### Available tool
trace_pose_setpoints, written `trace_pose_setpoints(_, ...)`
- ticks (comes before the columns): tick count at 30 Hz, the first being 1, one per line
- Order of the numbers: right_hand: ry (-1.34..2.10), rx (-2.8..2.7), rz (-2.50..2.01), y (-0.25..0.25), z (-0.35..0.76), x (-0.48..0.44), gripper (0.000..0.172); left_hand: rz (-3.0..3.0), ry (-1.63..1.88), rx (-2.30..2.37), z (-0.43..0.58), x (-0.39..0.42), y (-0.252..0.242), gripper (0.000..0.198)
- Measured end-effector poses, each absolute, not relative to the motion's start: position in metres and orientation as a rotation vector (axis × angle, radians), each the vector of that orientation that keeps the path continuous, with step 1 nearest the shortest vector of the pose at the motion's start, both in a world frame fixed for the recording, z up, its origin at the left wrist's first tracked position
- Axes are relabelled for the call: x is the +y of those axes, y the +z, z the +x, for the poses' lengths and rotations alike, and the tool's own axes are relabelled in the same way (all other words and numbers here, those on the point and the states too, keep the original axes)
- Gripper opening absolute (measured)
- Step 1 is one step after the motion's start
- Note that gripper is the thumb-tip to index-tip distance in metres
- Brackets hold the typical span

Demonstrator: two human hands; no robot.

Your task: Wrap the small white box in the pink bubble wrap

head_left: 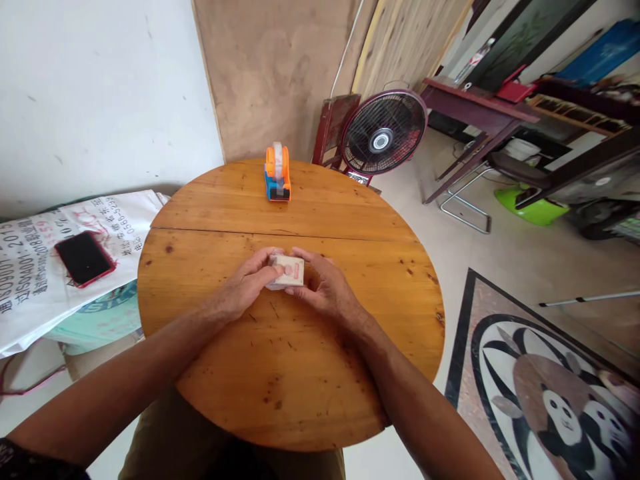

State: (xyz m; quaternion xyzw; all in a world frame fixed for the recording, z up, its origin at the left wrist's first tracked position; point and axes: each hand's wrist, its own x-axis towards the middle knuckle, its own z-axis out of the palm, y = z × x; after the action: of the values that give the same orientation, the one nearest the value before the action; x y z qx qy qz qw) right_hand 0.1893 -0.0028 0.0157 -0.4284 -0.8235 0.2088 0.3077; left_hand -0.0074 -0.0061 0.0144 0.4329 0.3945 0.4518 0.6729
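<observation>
Over the middle of the round wooden table, a small whitish box with red print on its face is held between my two hands. My left hand grips its left side, the thumb lying across the top face. On the right side, my right hand closes on the box with its thumb near the front edge and the fingers at the back. Parts of the box's sides are hidden by my fingers. Beyond it, near the table's far edge, stands an orange and blue tape dispenser with a roll of clear tape.
A black phone with a red edge lies on a printed white sack left of the table. Behind the table at right are a standing fan and a dark red desk. A panda-patterned floor panel lies at lower right.
</observation>
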Motion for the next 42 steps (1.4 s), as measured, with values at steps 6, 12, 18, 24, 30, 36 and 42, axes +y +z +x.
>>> trace_pose_setpoints(6,0.705,-2.191,-1.264,0.015,0.194,-0.001,0.063,1.216,1.144,1.081,-0.015,-0.001,0.006,0.044)
trace_pose_setpoints(12,0.697,-2.262,-1.194,0.019,0.200,0.000,0.088,1.223,1.120,1.043,-0.014,0.001,0.005,0.053)
trace_pose_setpoints(18,0.682,-2.259,-1.188,0.017,0.201,0.001,0.081,1.229,1.130,1.044,-0.011,0.002,0.003,0.054)
trace_pose_setpoints(24,0.591,-2.292,-1.179,0.012,0.197,0.004,0.073,1.231,1.089,1.022,-0.010,0.004,0.006,0.053)
trace_pose_setpoints(30,0.730,-2.249,-1.164,0.017,0.201,0.003,0.080,1.102,1.164,0.976,-0.008,0.005,0.009,0.050)
trace_pose_setpoints(36,0.828,-2.217,-1.107,0.024,0.219,0.010,0.084,0.882,1.371,1.005,-0.017,0.014,0.004,0.037)
trace_pose_setpoints(42,0.905,-2.201,-1.169,0.028,0.227,0.013,0.087,0.916,1.380,1.057,-0.021,0.017,0.004,0.027)
